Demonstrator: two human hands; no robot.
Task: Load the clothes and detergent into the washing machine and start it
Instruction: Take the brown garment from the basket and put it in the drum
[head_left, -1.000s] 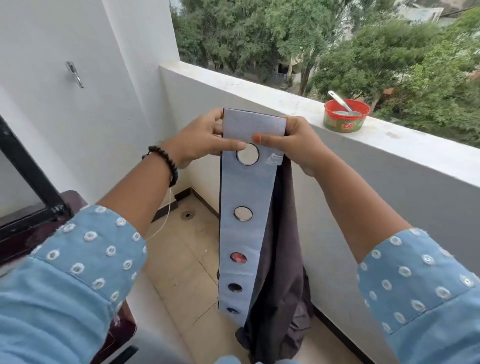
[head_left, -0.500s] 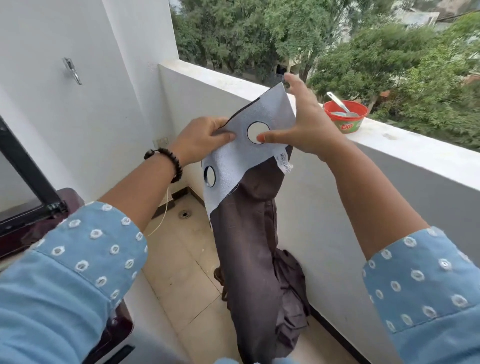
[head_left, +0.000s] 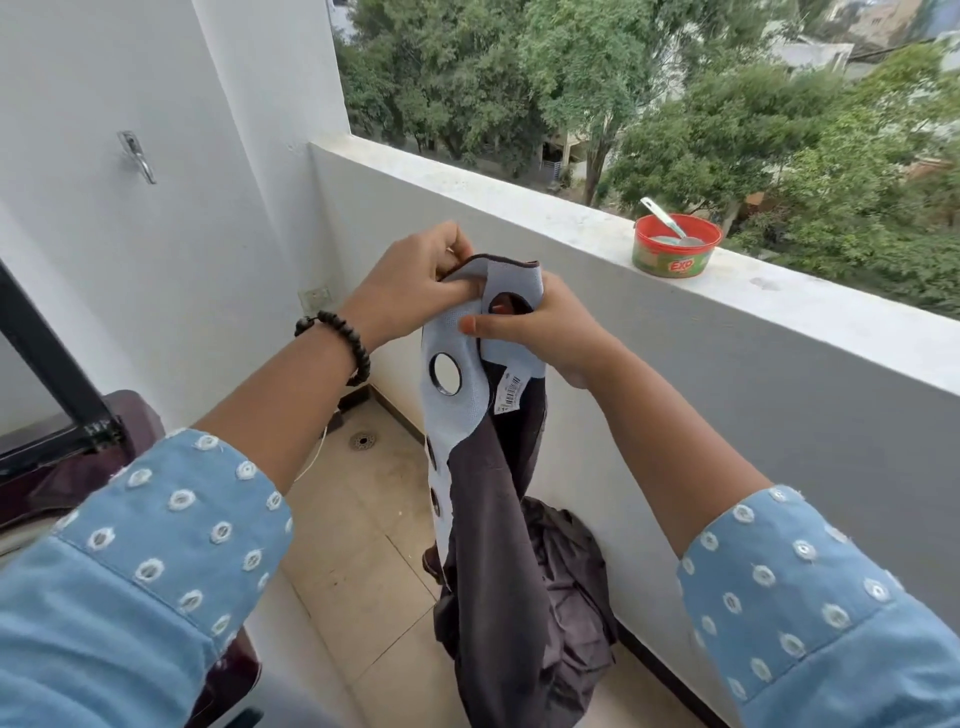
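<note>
1. The left hand (head_left: 410, 283) and right hand (head_left: 540, 332) pinch the top of the curtain (head_left: 488, 499), held up in front of the person.
2. Its bottom lies on the floor (head_left: 343, 551), so it could get dirty.
3. The heavy cloth could slip from the fingers.

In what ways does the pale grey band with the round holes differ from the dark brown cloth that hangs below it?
The pale grey band is light in colour and pierced by ringed round holes; the dark brown cloth is dark with no holes visible. The band is gripped at its top by the left hand and the right hand; the cloth hangs free, its lower part bunched near the floor. They look joined as one curtain.
</note>
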